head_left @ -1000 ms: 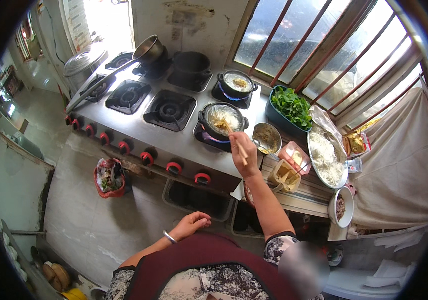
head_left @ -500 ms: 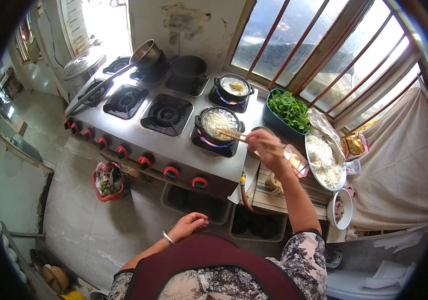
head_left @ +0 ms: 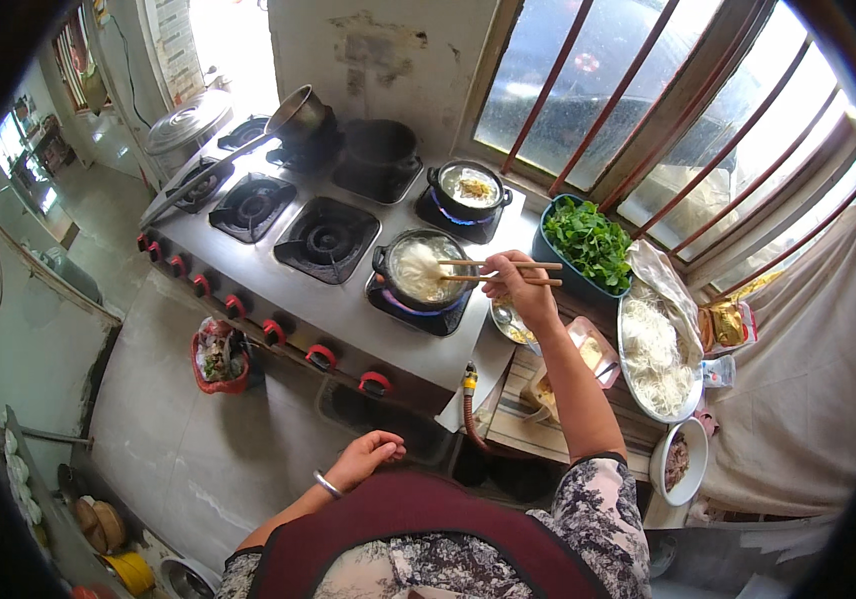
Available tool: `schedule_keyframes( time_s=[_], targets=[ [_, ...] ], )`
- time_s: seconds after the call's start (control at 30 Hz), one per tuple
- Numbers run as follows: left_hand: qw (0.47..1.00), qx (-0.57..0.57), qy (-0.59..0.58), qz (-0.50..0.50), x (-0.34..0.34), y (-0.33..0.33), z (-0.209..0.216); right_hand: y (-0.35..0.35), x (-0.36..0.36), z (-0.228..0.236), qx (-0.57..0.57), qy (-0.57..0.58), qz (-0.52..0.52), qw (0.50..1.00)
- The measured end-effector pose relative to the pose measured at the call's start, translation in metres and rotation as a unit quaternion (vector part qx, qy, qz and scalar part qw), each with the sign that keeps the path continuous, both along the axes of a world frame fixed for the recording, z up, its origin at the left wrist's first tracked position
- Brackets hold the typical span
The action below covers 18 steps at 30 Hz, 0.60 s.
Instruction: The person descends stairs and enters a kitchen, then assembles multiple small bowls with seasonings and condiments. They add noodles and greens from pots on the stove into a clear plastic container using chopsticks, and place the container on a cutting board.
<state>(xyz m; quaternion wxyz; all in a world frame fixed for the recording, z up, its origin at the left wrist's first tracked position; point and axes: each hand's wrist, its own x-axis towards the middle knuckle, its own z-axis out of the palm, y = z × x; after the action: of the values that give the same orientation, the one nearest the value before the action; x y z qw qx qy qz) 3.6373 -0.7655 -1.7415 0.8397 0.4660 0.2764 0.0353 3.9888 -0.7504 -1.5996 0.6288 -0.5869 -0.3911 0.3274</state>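
My right hand (head_left: 520, 288) is closed round a pair of wooden chopsticks (head_left: 460, 265). Their tips reach into a black two-handled pot (head_left: 384, 265), where pale noodles (head_left: 422, 262) lie in liquid over a lit burner. Behind it, a second black pot (head_left: 440, 185) with white and yellowish contents stands over another blue flame. In front of the stove my left hand (head_left: 370, 457), with a silver bangle at the wrist, hangs with its fingers curled together and nothing in them. Beside my right hand a bowl (head_left: 511, 321) is partly hidden by my wrist.
A steel stove (head_left: 248, 255) with red knobs fills the front. A long-handled pan (head_left: 298, 115) rests across it. To the right are a tub of leafy greens (head_left: 588, 240), a tray of white noodles (head_left: 658, 349), and a white bowl of meat (head_left: 686, 489). A red bin (head_left: 223, 369) stands below.
My right hand has moved slightly left with the chopsticks, which now spread apart and lie more level. The noodles in the near pot look bunched up. The view has shifted a little.
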Motion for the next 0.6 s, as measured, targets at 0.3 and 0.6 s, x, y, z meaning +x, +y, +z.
schedule_keyframes(
  time_s=[0.3, 0.6],
  targets=[
    [0.999, 0.047, 0.009, 0.018, 0.043, -0.012, 0.010, 0.013, 0.086, 0.074, 0.045, -0.097, 0.118, 0.987],
    [0.995, 0.059, 0.034, 0.071, 0.042, -0.021, 0.000, 0.090, 0.170, -0.029, 0.090, 0.122, -0.147, 0.977]
  ],
)
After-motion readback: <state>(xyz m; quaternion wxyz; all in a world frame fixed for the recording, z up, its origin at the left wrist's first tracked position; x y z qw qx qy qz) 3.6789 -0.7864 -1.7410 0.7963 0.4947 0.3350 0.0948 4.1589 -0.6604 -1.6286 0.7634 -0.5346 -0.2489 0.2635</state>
